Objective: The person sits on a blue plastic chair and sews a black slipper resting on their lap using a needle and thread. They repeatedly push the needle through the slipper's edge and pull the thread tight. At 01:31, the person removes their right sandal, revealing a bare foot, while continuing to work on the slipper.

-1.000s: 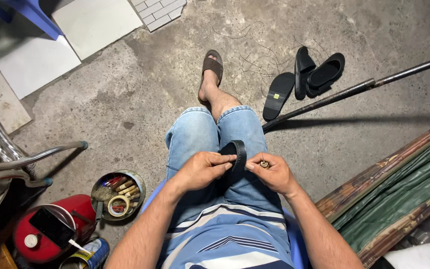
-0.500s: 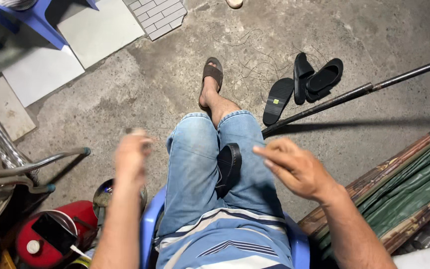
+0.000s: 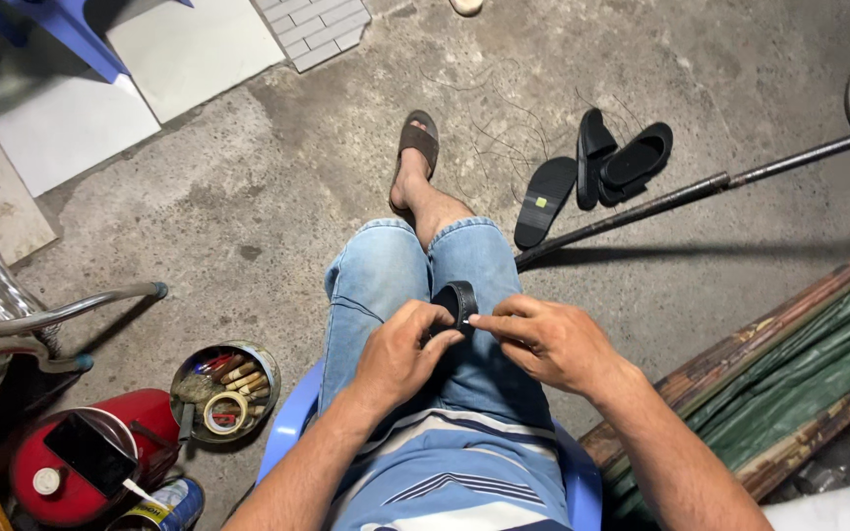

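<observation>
Seated on a blue plastic chair, in faded blue denim shorts, with a black, curved rubber sandal strap piece resting on the lap and taken as landmark. Left hand just left of the strap piece, fingers curled and pinching its lower edge. Right hand just right of it, thumb and forefinger pressed together at its side, perhaps on a thin thread or needle, too small to confirm. Judged mid-way: strap piece in hand and being worked, not yet joined to any sole. Well beyond the strap piece, up and right on the grey concrete floor: a loose black sandal sole lying flat, a pair of black sandals stacked together, a long dark metal rod. Down and left of the strap piece: a round tin of tape rolls and small tools, a red canister with a dark phone lying on it. Underside of the strap piece hidden by fingers; any stitching or glue unreadable. Right-hand bundle of green and brown slats cut off by the frame edge.
</observation>
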